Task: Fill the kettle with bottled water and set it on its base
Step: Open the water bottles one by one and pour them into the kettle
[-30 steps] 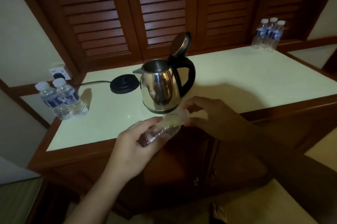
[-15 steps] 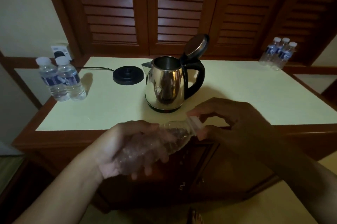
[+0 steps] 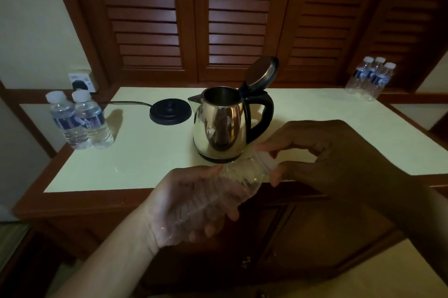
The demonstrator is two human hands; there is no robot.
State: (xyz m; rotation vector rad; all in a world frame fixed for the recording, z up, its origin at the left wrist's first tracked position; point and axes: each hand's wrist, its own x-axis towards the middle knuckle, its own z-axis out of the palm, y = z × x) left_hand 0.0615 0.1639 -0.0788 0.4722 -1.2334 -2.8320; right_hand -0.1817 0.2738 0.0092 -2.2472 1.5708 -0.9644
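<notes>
The left hand (image 3: 194, 203) is closed around the bottle (image 3: 232, 183); the right hand (image 3: 339, 159) pinches its cap (image 3: 266, 160). Better keep the bottle steady over the counter's (image 3: 145, 157) front edge while twisting.

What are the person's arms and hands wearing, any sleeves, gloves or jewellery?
Nothing visible. The left hand and right hand are bare, without gloves, rings or watch. Both forearms are bare to the frame edge, no sleeves showing. The right arm lies in shadow, so small details there could be missed.
</notes>
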